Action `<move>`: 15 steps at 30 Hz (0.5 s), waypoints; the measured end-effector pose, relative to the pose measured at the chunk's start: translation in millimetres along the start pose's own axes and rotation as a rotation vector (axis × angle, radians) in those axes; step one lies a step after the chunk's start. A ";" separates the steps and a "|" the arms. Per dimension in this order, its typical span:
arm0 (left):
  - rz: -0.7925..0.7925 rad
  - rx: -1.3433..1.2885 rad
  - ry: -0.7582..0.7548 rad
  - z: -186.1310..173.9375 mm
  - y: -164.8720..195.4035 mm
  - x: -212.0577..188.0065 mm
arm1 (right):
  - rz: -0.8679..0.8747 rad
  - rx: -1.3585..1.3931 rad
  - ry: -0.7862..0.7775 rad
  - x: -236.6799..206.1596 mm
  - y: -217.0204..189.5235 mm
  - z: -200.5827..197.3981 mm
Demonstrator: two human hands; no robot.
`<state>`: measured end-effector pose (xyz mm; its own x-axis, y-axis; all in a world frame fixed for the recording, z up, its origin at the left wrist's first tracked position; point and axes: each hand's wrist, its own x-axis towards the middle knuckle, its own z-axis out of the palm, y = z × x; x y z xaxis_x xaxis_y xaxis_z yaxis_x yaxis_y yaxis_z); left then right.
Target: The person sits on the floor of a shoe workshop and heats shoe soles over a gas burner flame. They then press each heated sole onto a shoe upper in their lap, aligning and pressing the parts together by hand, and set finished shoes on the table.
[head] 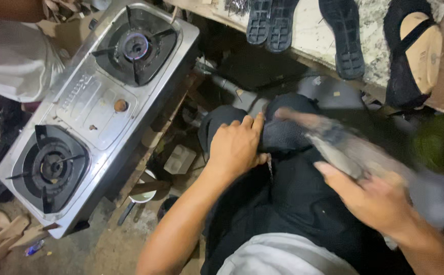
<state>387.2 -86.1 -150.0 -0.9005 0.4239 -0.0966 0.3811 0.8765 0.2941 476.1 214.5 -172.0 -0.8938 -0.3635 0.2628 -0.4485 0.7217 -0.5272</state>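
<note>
Head view: left hand [237,147] is pressing down, fingers together, gripping a dark shoe upper [283,133] on the lap. Right hand [375,196] is closing around a blurred grey tool [329,140] touching it. Two-burner gas stove [87,107] is sitting left; black soles [268,23] are lying above.

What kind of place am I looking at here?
Probably a small shoemaking or shoe-repair workshop: loose shoe soles and a black shoe upper lie on the bench, beside a two-burner gas stove.

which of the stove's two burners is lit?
The far burner, at the upper end of the steel stove: a blue flame ring shows at its centre. The near burner shows none.
</note>
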 end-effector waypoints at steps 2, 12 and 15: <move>-0.022 0.061 -0.005 3.6 2.6 5.8 | 0.002 0.427 0.143 -27.9 4.9 -27.0; 0.013 0.008 -0.034 12.4 -5.1 16.0 | -0.019 -0.292 -0.216 -11.7 26.5 28.7; 0.001 -0.024 -0.126 7.7 -12.3 22.5 | -0.086 0.271 0.136 -17.5 1.5 -3.5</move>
<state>363.8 -85.6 -163.1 -0.8664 0.4509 -0.2143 0.3750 0.8711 0.3171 491.0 224.0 -174.6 -0.8529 -0.3210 0.4118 -0.5219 0.5017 -0.6898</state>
